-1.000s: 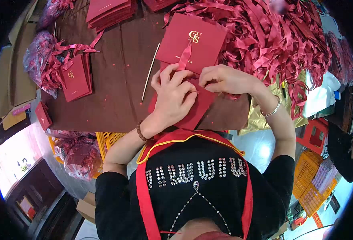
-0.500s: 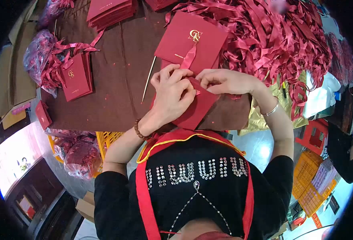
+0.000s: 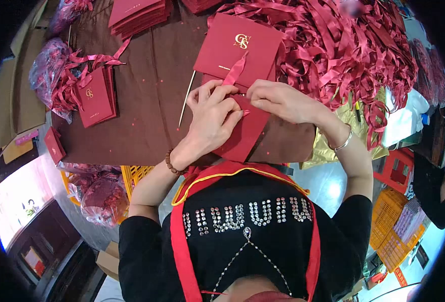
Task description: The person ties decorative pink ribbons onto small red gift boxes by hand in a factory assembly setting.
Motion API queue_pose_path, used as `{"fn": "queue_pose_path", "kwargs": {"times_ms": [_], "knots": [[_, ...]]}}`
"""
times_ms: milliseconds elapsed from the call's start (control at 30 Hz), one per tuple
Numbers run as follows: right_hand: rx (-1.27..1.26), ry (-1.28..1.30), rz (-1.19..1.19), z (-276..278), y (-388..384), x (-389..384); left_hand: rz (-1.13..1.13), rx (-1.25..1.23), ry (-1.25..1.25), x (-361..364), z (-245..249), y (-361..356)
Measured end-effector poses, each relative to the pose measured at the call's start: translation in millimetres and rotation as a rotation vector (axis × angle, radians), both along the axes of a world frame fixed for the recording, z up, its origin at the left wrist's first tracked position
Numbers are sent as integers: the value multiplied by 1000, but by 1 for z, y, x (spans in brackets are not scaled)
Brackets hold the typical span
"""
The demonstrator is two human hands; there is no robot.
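A dark red paper bag (image 3: 242,136) lies flat at the near edge of the brown table (image 3: 147,100). My left hand (image 3: 210,121) presses on its upper edge with curled fingers. My right hand (image 3: 278,100) pinches the same edge from the right, where a red ribbon (image 3: 234,70) comes out of the bag. The ribbon runs up across a second red bag with a gold logo (image 3: 237,48) lying just behind.
A thin pale stick (image 3: 186,98) lies left of my hands. A big heap of red ribbons (image 3: 353,50) fills the right side. Finished bags with ribbons (image 3: 95,95) sit at the left, stacked bags (image 3: 137,15) at the back. Yellow crates (image 3: 137,176) stand below the table.
Both hands shifted slightly up along the bag's edge. The ribbon and the logo bag behind moved a little to the left and away.
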State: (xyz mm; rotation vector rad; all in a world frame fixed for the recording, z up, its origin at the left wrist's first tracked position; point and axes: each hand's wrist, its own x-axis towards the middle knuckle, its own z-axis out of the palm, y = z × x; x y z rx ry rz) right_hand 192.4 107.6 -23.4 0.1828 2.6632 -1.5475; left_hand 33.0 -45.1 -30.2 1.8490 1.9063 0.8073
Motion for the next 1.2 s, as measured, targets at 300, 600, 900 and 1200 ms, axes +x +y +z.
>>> {"fn": "queue_pose_path", "kwargs": {"times_ms": [300,600,900,1200], "knots": [[-35,-50,15,-7,1,3,32,80,-17,9,-1,0],[-20,-63,129,-5,8,4,17,201,98,16,0,1],[-186,-56,56,-10,5,-1,86,161,-30,7,-6,7],[-153,-28,-26,-9,0,1,285,244,-271,-28,-13,7]]}}
